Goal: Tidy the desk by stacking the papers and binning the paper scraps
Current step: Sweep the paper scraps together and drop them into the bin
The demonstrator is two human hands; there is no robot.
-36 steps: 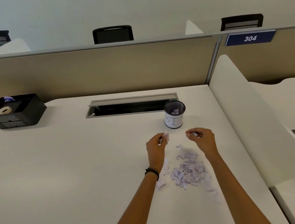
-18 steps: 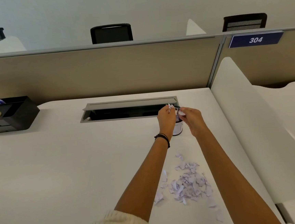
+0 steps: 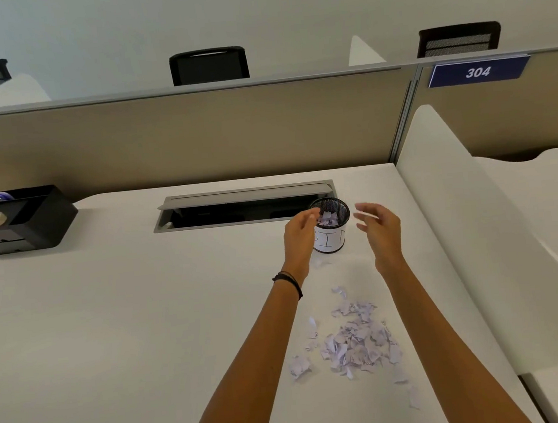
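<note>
Both hands hover at the small mesh bin (image 3: pixel 331 227), which stands on the white tabletop (image 3: pixel 112 327) just in front of the open cable tray (image 3: pixel 246 205). The left hand (image 3: pixel 301 236) is at the bin's left rim, fingers loosely curled and holding nothing visible. The right hand (image 3: pixel 380 231) is just right of the bin, fingers spread and empty. Pale scraps already lie inside the bin. The main pile of paper scraps (image 3: pixel 356 339) sits nearer, between the two forearms. A black desk organiser (image 3: pixel 18 220) stands far left.
</note>
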